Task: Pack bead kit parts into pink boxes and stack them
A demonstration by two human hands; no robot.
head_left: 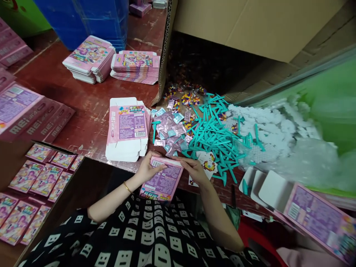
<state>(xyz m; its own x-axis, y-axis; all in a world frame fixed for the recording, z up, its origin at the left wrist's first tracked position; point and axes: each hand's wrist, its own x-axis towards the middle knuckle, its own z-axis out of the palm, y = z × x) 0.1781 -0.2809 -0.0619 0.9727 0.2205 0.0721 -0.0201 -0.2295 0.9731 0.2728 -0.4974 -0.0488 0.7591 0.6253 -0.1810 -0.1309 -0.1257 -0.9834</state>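
A pink and purple box (164,181) stands against the person's front at the table edge. My left hand (150,168) grips its left side, thumb across the printed face. My right hand (194,170) holds its upper right edge with the fingers along the top. Just beyond the hands lie a heap of small pink and teal sachets (171,129) and a pile of teal plastic tools (217,137). Pixel-pattern cards (207,163) rest beside my right hand. Flat unfolded boxes (128,128) are stacked to the left of the sachets.
An open carton (258,29) with bags of colourful beads (189,99) stands behind. White pieces (267,129) and more flat boxes (314,215) lie right. Box stacks (89,55) and a blue bin (86,22) are back left. A carton of filled rows of boxes (41,174) is lower left.
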